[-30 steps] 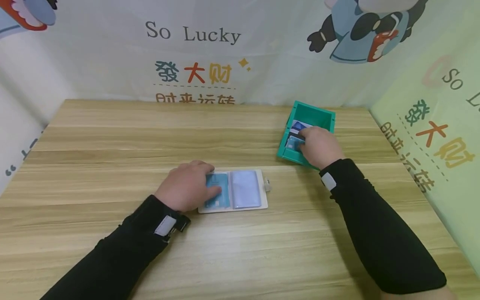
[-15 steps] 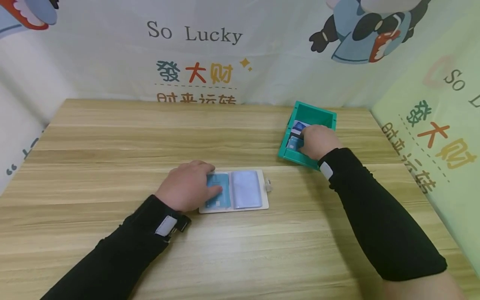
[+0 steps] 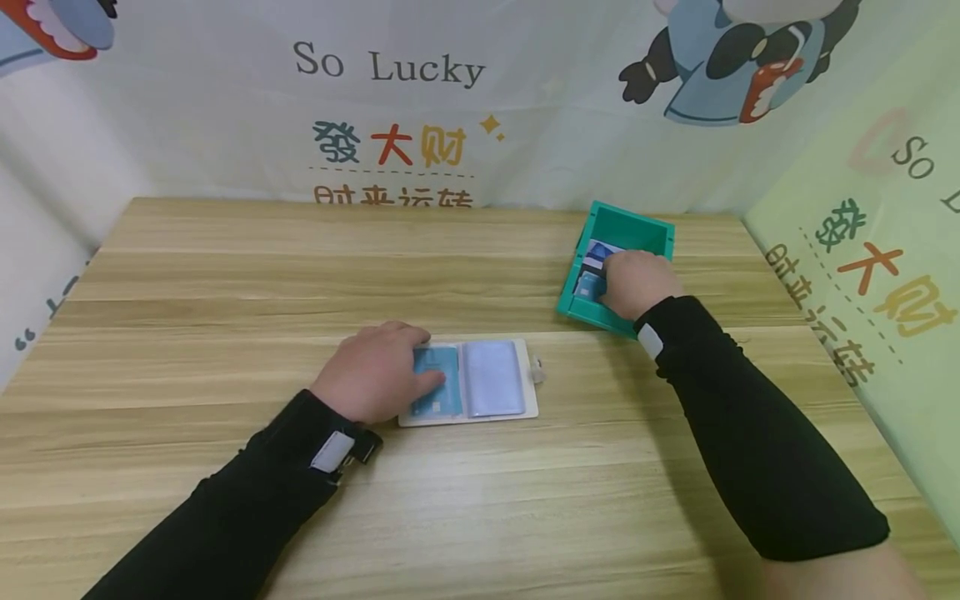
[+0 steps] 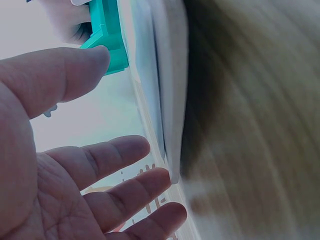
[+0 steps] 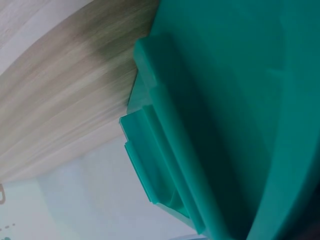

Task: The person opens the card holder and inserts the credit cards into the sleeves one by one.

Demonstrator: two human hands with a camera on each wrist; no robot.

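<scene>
An open card holder (image 3: 529, 404) with clear sleeves lies on the wooden table, a blue card (image 3: 442, 392) in its left sleeve and a pale lilac sleeve (image 3: 492, 379) on the right. My left hand (image 3: 375, 375) rests at its left side, thumb over the blue card. In the left wrist view the fingers of that hand (image 4: 75, 165) are spread and relaxed by the holder's edge (image 4: 172, 90). My right hand (image 3: 641, 283) reaches into a green bin (image 3: 630, 223) beside several cards (image 3: 590, 287). Its fingertips are hidden, so I cannot tell whether they grip a card.
The bin's side wall (image 5: 165, 115) fills much of the right wrist view. A small clasp tab (image 3: 537, 370) sticks out from the holder's right edge. Printed cloth (image 3: 225, 125) hangs behind the table (image 3: 225, 275) and along its right side.
My right forearm has shifted slightly and the right hand has settled a little deeper over the cards in the bin. The left hand and card holder have stayed put.
</scene>
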